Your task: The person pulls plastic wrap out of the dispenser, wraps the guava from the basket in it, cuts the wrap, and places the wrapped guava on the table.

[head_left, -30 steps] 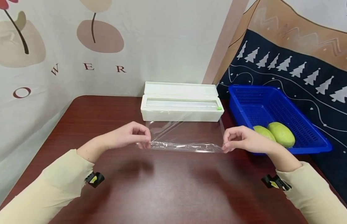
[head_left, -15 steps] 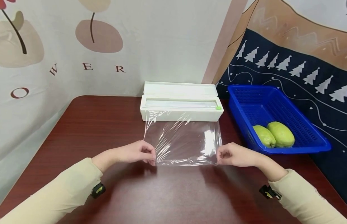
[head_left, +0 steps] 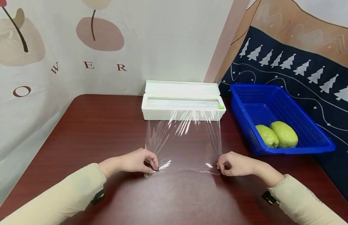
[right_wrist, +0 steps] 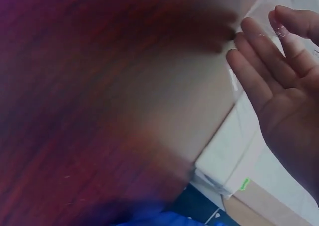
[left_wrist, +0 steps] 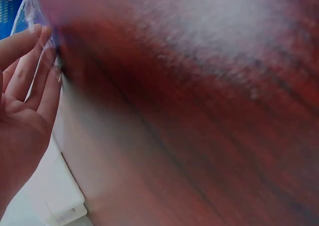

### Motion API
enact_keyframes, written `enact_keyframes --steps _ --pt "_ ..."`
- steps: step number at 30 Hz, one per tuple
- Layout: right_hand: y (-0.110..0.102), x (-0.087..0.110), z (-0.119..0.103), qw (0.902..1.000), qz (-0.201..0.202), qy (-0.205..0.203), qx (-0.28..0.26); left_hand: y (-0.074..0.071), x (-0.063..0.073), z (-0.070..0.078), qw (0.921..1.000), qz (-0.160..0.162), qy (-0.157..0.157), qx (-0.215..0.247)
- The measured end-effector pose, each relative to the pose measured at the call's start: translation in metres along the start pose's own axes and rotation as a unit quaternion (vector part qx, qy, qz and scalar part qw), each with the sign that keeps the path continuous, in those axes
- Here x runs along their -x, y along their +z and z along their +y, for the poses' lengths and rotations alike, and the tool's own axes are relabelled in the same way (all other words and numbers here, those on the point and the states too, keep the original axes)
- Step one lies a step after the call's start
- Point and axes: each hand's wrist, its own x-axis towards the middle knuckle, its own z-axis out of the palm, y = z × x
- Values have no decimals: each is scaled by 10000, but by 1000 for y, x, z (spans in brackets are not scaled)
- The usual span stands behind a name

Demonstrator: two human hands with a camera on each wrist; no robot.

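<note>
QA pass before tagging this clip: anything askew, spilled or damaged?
One minor oddity: the clear film is bunched and crumpled at its near corner by the left grip, while the near edge's middle looks flatter. No visible spill or tear.

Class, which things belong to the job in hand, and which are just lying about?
Part of the job:
clear film, held by the left hand and right hand
white box the film runs from

Seemingly just lying about:
blue basket, untouched
two green fruits inside it
</note>
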Motion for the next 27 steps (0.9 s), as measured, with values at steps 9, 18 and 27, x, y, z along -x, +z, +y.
enact_keyframes --steps 9,18,27 --pt "14 1 3 9951 610 -305 710 7 2 2 9924 293 425 -1119" --pt "18 2 -1 9849 671 141 1592 12 6 5 9785 453 319 -1988" --pt "15 9 11 9794 475 713 1827 14 11 2 9827 372 315 -1787"
